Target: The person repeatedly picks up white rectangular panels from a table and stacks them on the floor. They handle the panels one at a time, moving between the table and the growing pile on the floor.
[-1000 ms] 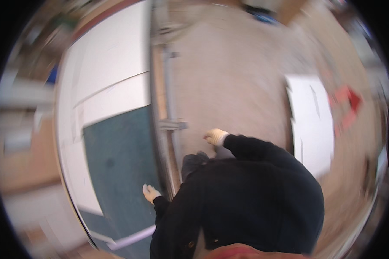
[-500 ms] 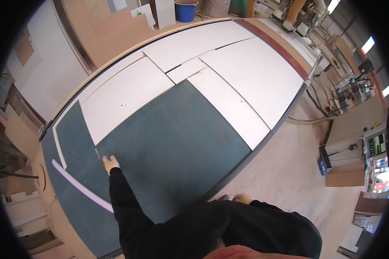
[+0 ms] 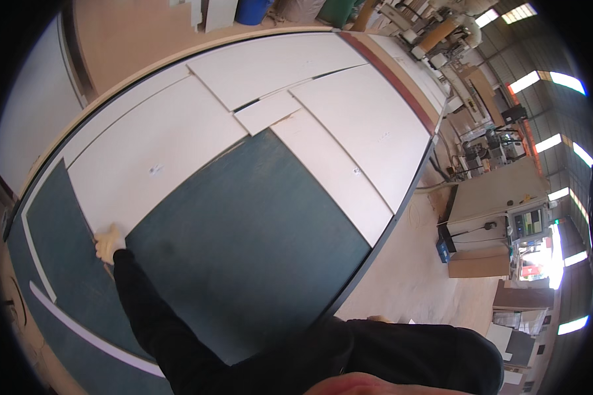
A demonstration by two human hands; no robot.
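My left hand (image 3: 110, 243), pale and apparently gloved, is at the near-left corner of a large white panel (image 3: 155, 141). Its thumb lies over the panel's face and its fingers curl at the edge, hiding the corner. A thin light strip (image 3: 108, 269) pokes out just below the hand, on the dark green board (image 3: 244, 243). Of my right hand (image 3: 378, 318) only a sliver shows beyond the dark sleeve by my body; its fingers are hidden.
More white panels (image 3: 382, 125) lie on the large table, with narrow gaps between them. A long white strip (image 3: 89, 334) and a bent one (image 3: 34, 250) rest at the left. A blue bucket (image 3: 252, 10) stands behind; a control cabinet (image 3: 484, 194) with a screen is at the right.
My left hand has moved from the green board onto the white panel's corner. The view has swung, so the table sits further left. Less of my right hand shows.
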